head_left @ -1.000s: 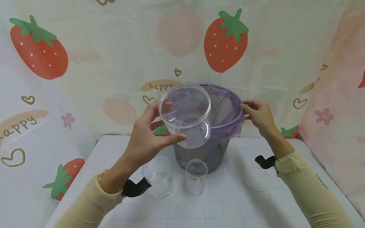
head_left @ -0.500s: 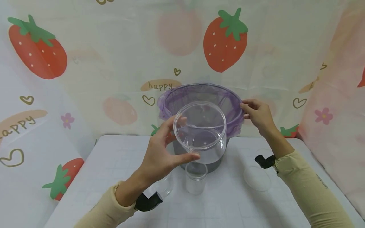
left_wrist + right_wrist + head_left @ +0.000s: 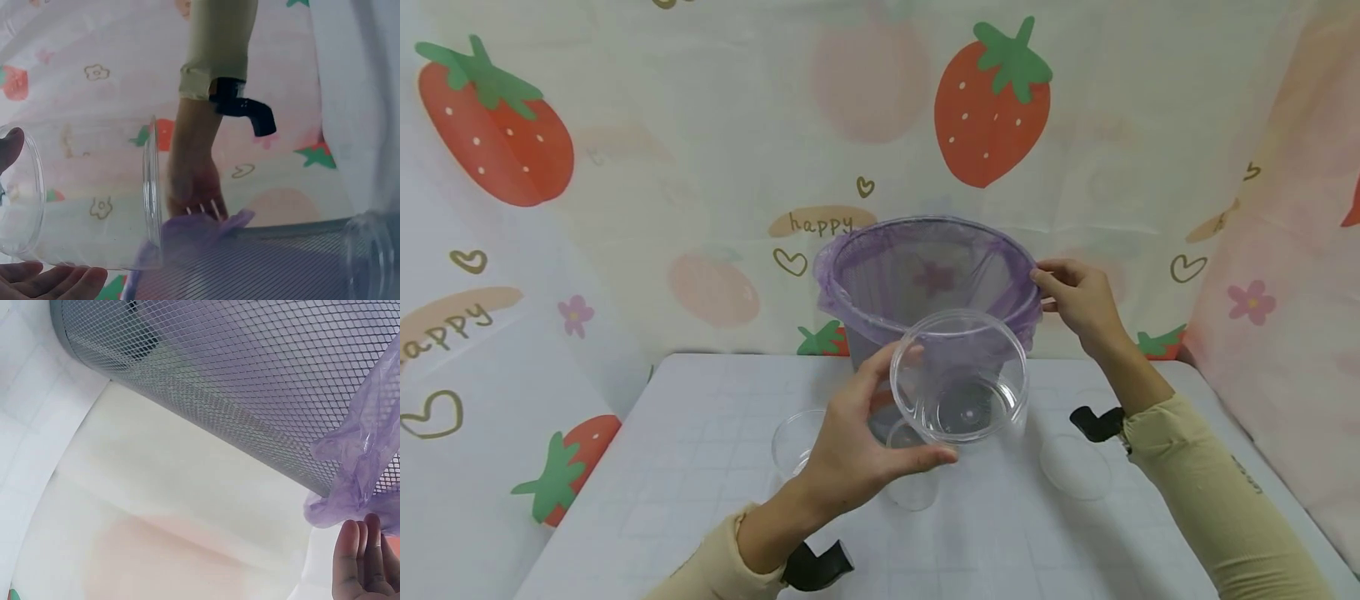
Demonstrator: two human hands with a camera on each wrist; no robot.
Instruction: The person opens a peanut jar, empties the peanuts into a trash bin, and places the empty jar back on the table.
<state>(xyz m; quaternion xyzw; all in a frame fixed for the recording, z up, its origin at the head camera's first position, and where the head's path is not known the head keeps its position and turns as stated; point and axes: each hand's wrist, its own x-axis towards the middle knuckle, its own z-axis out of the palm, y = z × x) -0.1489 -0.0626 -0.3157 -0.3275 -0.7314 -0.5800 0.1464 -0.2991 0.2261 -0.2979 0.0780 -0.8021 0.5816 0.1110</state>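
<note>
My left hand point(image 3: 857, 442) grips a clear plastic jar point(image 3: 958, 379) round its side, thumb in front and fingers behind. The jar is tilted, its round mouth facing me, and I see nothing inside it. It is held in front of a grey mesh trash bin point(image 3: 219, 381) lined with a purple plastic bag point(image 3: 831, 279), whose edge is folded over the rim. At the bin's right side my right hand point(image 3: 1078, 300) pinches the bagged rim between thumb and fingers. In the right wrist view, fingertips point(image 3: 372, 525) meet the bunched bag.
A large clear jar point(image 3: 793, 437) stands on the white table point(image 3: 700, 433), partly covered by my left hand. A smaller clear jar point(image 3: 913, 493) is mostly hidden behind that hand. To the right lies a clear round disc point(image 3: 1075, 468), like a lid. A strawberry-print curtain point(image 3: 737, 125) hangs behind.
My left hand has carried the clear jar from above the bin's left rim down, rightward and nearer to me, in front of the bin. My right hand has stayed on the rim.
</note>
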